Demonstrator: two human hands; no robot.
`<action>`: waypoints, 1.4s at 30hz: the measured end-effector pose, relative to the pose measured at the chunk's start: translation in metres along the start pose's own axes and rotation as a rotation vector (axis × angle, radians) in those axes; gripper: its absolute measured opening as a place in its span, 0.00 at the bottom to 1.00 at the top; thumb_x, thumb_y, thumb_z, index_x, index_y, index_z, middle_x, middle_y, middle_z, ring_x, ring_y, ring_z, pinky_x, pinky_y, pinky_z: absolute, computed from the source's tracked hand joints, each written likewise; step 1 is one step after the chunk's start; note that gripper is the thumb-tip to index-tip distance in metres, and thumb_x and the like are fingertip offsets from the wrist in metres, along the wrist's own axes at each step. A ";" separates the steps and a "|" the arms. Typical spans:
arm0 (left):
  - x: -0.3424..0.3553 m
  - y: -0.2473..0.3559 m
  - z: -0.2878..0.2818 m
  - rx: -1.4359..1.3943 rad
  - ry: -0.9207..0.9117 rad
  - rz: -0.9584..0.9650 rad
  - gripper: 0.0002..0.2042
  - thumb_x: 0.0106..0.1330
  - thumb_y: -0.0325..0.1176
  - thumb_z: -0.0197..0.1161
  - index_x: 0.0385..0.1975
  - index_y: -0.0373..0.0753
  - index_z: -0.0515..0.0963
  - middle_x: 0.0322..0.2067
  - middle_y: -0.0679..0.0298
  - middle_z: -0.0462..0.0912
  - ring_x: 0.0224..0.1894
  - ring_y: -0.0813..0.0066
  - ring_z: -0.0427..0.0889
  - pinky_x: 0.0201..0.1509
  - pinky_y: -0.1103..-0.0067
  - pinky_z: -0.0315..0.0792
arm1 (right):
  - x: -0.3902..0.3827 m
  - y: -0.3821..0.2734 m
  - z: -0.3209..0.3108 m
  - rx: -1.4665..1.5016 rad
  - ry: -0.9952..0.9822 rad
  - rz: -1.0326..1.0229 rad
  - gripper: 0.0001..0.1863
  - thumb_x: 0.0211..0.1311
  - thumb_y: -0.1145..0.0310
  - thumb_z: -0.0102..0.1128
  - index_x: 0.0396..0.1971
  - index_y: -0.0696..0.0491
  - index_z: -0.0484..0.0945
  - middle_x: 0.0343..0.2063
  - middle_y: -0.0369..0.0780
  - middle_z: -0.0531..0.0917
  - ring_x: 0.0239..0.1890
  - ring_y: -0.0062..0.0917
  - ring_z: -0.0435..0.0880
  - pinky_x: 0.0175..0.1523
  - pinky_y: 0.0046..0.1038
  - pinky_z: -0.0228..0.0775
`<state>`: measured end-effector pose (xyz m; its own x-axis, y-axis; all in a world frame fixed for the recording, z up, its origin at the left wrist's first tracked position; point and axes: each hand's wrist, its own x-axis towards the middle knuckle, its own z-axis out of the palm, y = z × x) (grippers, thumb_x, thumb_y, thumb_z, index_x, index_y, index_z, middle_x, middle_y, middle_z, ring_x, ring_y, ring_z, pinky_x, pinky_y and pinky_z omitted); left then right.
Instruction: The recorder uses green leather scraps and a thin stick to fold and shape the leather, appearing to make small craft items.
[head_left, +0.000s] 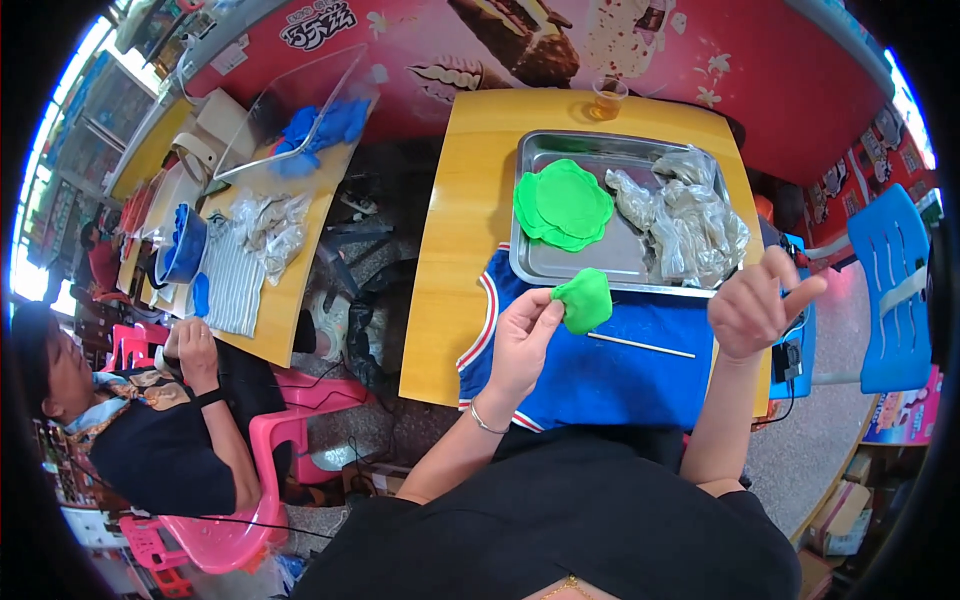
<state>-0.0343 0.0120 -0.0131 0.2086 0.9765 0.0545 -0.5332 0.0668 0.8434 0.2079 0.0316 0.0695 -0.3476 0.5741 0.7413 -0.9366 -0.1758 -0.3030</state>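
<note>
Between the thumb and fingers of my left hand (pixel 526 338) is a small, flattened green clay piece (pixel 584 300), held up over the near edge of the tray. My right hand (pixel 752 308) is raised by the tray's near right corner, its fingers apart and nothing visible in them. The metal tray (pixel 560 267) carries a stack of flat green clay sheets (pixel 568 200) with wavy edges on its left. Crumpled plastic bags with greyish contents (pixel 690 225) fill its right side. A thin pale stick (pixel 640 345) lies on the blue cloth (pixel 600 385) in front of me.
The tray and cloth rest on a yellow table (pixel 440 290); a clear cup of amber liquid (pixel 606 98) stands at its far edge. At left, a co-worker (pixel 160 430) sits by another table with a blue bucket (pixel 182 245). A blue chair (pixel 890 285) stands at right.
</note>
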 end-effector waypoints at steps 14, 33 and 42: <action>0.009 0.004 0.000 0.643 0.100 0.465 0.03 0.59 0.21 0.56 0.31 0.32 0.74 0.28 0.63 0.76 0.29 0.82 0.70 0.33 0.85 0.66 | -0.019 0.113 -0.003 -1.064 0.955 0.346 0.05 0.62 0.72 0.53 0.34 0.56 0.70 0.26 0.31 0.75 0.26 0.10 0.71 0.30 0.14 0.63; 0.013 0.018 -0.009 0.763 -0.307 0.369 0.07 0.52 0.26 0.64 0.27 0.36 0.72 0.30 0.60 0.75 0.38 0.64 0.72 0.43 0.75 0.67 | -0.025 0.101 -0.013 -1.187 0.924 0.355 0.03 0.62 0.74 0.53 0.33 0.57 0.71 0.24 0.30 0.75 0.25 0.09 0.70 0.30 0.14 0.63; 0.018 0.018 -0.020 0.644 -0.151 0.307 0.08 0.64 0.29 0.52 0.26 0.33 0.72 0.26 0.64 0.73 0.33 0.71 0.71 0.38 0.80 0.65 | -0.031 0.109 -0.014 -1.142 0.921 0.441 0.03 0.60 0.74 0.54 0.32 0.56 0.71 0.24 0.31 0.76 0.26 0.10 0.72 0.31 0.14 0.64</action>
<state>-0.0563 0.0349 -0.0072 0.2627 0.8900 0.3727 -0.0068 -0.3845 0.9231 0.1172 0.0060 0.0054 -0.0305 0.9994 -0.0153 -0.0870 -0.0179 -0.9961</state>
